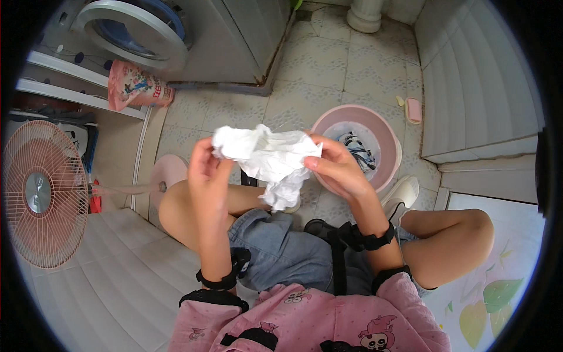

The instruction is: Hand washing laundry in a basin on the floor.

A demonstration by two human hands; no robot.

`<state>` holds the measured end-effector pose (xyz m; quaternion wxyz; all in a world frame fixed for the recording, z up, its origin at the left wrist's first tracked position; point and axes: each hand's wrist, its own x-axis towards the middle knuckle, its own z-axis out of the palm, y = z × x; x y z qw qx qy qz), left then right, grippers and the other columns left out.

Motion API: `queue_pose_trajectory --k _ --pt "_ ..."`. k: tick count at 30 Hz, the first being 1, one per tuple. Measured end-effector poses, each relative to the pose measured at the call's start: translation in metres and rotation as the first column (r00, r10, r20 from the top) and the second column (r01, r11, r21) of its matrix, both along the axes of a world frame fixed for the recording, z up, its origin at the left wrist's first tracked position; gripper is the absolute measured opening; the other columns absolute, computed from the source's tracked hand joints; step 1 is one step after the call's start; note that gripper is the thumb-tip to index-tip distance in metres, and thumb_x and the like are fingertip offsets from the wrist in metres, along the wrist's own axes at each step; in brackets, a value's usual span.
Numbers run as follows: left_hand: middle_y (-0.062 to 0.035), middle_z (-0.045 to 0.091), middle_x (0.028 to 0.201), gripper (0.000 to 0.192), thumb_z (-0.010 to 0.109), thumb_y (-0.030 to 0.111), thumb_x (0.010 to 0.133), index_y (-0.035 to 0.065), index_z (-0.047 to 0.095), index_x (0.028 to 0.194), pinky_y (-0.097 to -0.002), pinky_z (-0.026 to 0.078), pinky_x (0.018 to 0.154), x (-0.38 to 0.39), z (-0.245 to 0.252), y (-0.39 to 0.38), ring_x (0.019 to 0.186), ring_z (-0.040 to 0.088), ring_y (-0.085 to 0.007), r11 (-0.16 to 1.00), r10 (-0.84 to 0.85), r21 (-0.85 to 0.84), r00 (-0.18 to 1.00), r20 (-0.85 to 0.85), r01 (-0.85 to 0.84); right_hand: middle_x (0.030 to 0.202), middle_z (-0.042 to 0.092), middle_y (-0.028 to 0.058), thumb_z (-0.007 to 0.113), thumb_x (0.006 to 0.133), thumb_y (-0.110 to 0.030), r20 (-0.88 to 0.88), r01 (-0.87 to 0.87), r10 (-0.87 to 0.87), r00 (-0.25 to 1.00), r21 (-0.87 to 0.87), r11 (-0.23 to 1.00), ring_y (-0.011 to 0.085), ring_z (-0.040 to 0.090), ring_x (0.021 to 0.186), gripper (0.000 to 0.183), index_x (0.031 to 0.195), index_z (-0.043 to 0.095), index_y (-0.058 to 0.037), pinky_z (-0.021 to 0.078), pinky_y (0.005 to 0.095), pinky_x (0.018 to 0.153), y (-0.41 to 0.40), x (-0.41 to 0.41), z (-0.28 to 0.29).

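Note:
A crumpled white cloth (275,152) is stretched between my two hands, above my lap and the tiled floor. My left hand (209,165) grips its left end, the thumb pressed against the fabric. On the other end, my right hand (336,165) pinches the cloth between thumb and fingers. One part of the cloth dangles down in the middle. Behind my right hand stands a pink plastic basin (391,152) on the floor. Inside it, a dark striped cloth (358,149) lies in whitish, sudsy water; my hand hides part of the basin's rim.
A pink standing fan (46,193) is at the left. A front-loading washing machine (215,39) has its round door (132,35) ajar. Beside it stands a pink detergent pouch (136,86). A soap dish with a pink bar (413,110) lies near the right wall (479,83).

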<state>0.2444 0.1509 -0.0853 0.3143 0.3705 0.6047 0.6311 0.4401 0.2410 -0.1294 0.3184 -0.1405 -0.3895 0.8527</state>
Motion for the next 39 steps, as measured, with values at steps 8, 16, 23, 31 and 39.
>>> queue_pose_trajectory --k 8,16,23,31,39 --pt "-0.0028 0.055 0.094 0.02 0.052 -0.007 0.08 -0.0016 0.051 0.099 -0.022 0.043 0.079 0.02 0.0 0.001 0.088 0.053 -0.0089 0.948 -0.247 -0.187 0.966 0.071 0.256 0.126 0.04 0.0058 0.058 0.081 -0.006 -0.141 0.216 -0.204 0.969 0.078 0.973 0.019 0.04 0.117 0.025 0.105 0.057 0.001 0.0323 0.0323 0.097 0.0 0.0 0.011" --pt "-0.0068 0.057 0.095 0.026 0.059 0.005 0.081 -0.0018 0.053 0.106 -0.027 0.043 0.079 0.037 0.001 -0.005 0.087 0.055 -0.0139 0.83 -0.518 -0.216 0.854 0.042 0.514 0.129 0.039 0.0102 0.056 0.082 -0.008 -0.189 0.207 -0.209 0.96 -0.029 0.978 0.019 0.037 0.12 0.061 0.134 0.026 -0.0002 0.0285 0.033 0.101 -0.013 -0.006 0.018" --pt "-0.0128 0.056 0.103 0.024 0.056 0.008 0.085 -0.0013 0.056 0.106 -0.0295 0.043 0.081 0.027 0.008 -0.011 0.092 0.055 -0.0211 0.747 -0.664 -0.288 0.663 -0.345 0.599 0.107 0.057 0.0083 0.057 0.081 0.004 0.073 0.454 -0.449 0.891 -0.074 0.888 0.0129 0.058 0.09 0.047 0.124 0.04 -0.0013 0.0479 0.0245 0.075 -0.024 -0.019 0.03" --pt "-0.0076 0.057 0.086 0.017 0.05 0.003 0.082 0.0026 0.056 0.098 -0.0318 0.042 0.075 -0.065 0.104 -0.04 0.078 0.052 -0.0178 0.897 0.144 0.345 0.922 0.36 -0.275 0.083 0.046 0.0007 0.045 0.092 -0.019 0.138 0.132 -0.147 0.979 0.113 0.985 0.0097 0.045 0.075 0.024 0.083 0.055 0.0006 0.0361 0.0217 0.07 -0.062 -0.046 0.002" --pt "0.0009 0.051 0.063 0.006 0.05 0.008 0.072 0.0109 0.052 0.068 -0.0315 0.038 0.064 -0.08 0.136 -0.045 0.058 0.049 -0.0126 0.685 -0.092 0.629 0.813 0.574 -0.367 0.083 0.053 0.0043 0.064 0.079 -0.006 0.207 0.018 -0.088 0.974 0.318 0.948 0.0105 0.051 0.078 0.023 0.097 0.048 -0.0026 0.0418 0.0246 0.069 -0.085 -0.069 -0.003"
